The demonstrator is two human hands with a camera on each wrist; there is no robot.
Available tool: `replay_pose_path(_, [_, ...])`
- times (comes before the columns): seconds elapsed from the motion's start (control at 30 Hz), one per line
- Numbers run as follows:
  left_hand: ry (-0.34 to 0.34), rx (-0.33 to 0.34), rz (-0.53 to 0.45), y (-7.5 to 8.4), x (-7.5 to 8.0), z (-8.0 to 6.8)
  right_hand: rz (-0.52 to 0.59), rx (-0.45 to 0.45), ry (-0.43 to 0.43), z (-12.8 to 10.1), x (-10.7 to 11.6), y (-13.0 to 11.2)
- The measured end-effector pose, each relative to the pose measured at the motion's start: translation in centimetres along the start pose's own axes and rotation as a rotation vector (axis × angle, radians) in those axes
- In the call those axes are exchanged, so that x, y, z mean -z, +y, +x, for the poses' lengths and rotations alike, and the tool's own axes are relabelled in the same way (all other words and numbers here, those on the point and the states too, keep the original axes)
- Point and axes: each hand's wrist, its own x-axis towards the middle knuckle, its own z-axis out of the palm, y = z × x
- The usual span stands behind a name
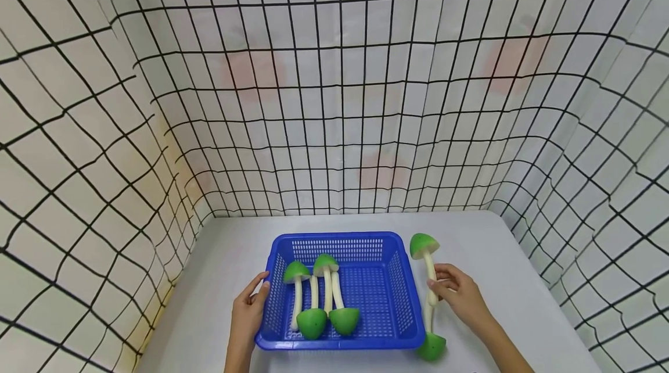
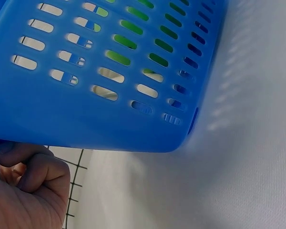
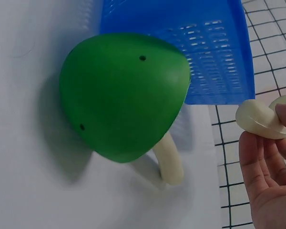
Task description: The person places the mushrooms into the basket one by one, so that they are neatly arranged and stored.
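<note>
The upright toy mushroom (image 1: 428, 271), green cap uppermost, stands just outside the right wall of the blue basket (image 1: 345, 341), its pale stem pinched in the grip of the right hand (image 1: 460, 297); in the right wrist view the fingertips (image 3: 267, 162) curl round the stem's cut end. A second loose mushroom (image 1: 431, 338) lies on the worktop (image 1: 522, 280) below it, cap toward the near edge, close beside the basket's near right corner. The left hand (image 1: 250, 309) holds the basket's left rim, thumb over the top edge and fingers curled under it, as the left wrist view shows.

Inside the basket four mushrooms (image 1: 321, 297) lie packed against the left half, two caps toward the far wall and two toward the near wall; the right half of the floor is bare.

Grey worktop shows on every side of the basket, broadest behind and to the right. Checked cloth walls (image 1: 334, 100) close it in at the back and both sides.
</note>
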Motion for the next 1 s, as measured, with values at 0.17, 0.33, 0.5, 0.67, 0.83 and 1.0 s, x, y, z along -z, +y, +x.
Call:
replay_pose_path(0.17, [0.003, 0.015, -0.001, -0.1, -0.1, 0.1, 0.011, 0.027, -0.016, 0.2, -0.5, -0.6])
replay_pose_path(0.33, [0.003, 0.026, -0.003, 0.0, 0.0, 0.1, 0.029, 0.033, -0.029, 0.3, -1.0, -1.2])
replay_pose_path(0.5, [-0.004, 0.035, -0.007, 0.0, 0.0, 0.0, 0.015, 0.035, -0.037, 0.2, -1.4, -1.8])
replay_pose_path(0.67, [-0.003, 0.044, -0.007, -0.3, 0.1, -0.1, -0.008, 0.027, -0.046, 0.2, -1.5, -2.5])
replay_pose_path(0.83, [-0.003, 0.042, -0.009, -0.3, 0.1, 0.0, 0.007, 0.036, -0.043, 0.5, -1.5, -3.4])
replay_pose_path(1.0, [-0.003, 0.038, -0.010, -0.1, 0.0, 0.2, 0.036, 0.046, -0.051, 0.8, -2.0, -3.8])
